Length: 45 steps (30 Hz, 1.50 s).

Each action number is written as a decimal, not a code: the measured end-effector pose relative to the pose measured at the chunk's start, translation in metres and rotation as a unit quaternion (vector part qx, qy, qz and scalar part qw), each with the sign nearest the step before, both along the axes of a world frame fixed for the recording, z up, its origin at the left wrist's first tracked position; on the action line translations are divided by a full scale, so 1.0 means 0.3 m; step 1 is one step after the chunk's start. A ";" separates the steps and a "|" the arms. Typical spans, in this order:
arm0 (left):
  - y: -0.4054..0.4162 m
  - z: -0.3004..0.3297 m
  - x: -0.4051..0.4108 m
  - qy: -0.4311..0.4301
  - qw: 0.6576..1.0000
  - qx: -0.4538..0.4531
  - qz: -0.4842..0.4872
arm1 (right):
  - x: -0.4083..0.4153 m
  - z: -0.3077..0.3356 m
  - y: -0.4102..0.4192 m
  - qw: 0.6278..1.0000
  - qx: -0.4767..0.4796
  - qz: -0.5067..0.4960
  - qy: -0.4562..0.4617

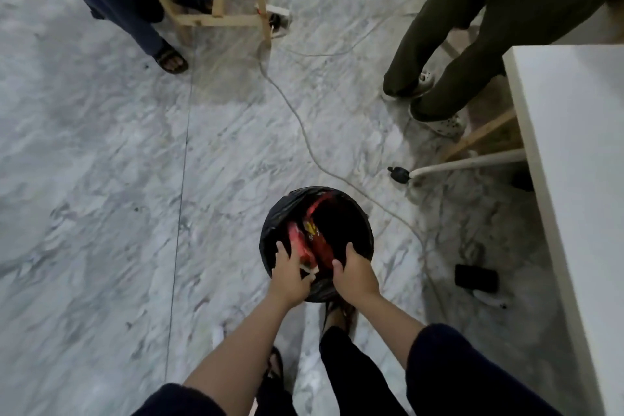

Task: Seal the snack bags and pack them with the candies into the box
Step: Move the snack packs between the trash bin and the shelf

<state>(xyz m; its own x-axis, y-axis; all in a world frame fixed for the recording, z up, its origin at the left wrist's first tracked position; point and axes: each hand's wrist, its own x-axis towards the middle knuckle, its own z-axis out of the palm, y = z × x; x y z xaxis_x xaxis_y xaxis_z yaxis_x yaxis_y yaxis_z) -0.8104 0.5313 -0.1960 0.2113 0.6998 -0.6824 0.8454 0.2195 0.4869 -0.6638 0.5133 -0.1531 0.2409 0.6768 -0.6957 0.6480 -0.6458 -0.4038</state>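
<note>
Head view looks straight down at a grey-veined marble floor (101,179), where a round bin lined with a black bag (366,230) stands in the lower middle of the frame. Both hands reach into its near side. The left hand (290,275) has its fingers curled round the lower end of a red snack bag (299,246), thumb pressed to a pale corner of the packet. The right hand (356,272) grips a second red snack bag (320,243) just beside the first; that packet shows a yellow patch and runs up toward the far rim. The two packets lie side by side, touching, inside the bin.

A pale cable (297,118) snakes across the floor from the upper middle past the bin's right side. A white surface (574,162) fills the right edge. Nearby lies a dark flat object (476,276) on the floor. Two other people's legs stand at the upper left and upper right, beside wooden frame legs (216,18).
</note>
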 end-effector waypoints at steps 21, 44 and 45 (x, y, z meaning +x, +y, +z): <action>-0.131 0.435 -0.081 0.029 0.980 0.114 -0.164 | -0.137 0.392 -0.303 0.976 0.135 -0.147 -0.084; -1.344 1.273 0.724 -0.267 0.740 0.241 -0.568 | 0.249 1.153 -1.795 0.726 0.248 -0.543 -0.341; -1.436 1.286 0.750 -0.277 0.726 0.241 -0.581 | 0.256 1.168 -1.888 0.712 0.249 -0.554 -0.352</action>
<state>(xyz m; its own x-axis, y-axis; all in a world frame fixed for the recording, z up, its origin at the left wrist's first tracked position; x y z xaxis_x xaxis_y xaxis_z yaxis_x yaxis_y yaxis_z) -0.5853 0.1004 0.1899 0.9991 -0.0412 -0.0026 -0.0311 -0.7941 0.6069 -0.5872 -0.0530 0.1972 0.9893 -0.0796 0.1220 0.0076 -0.8085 -0.5884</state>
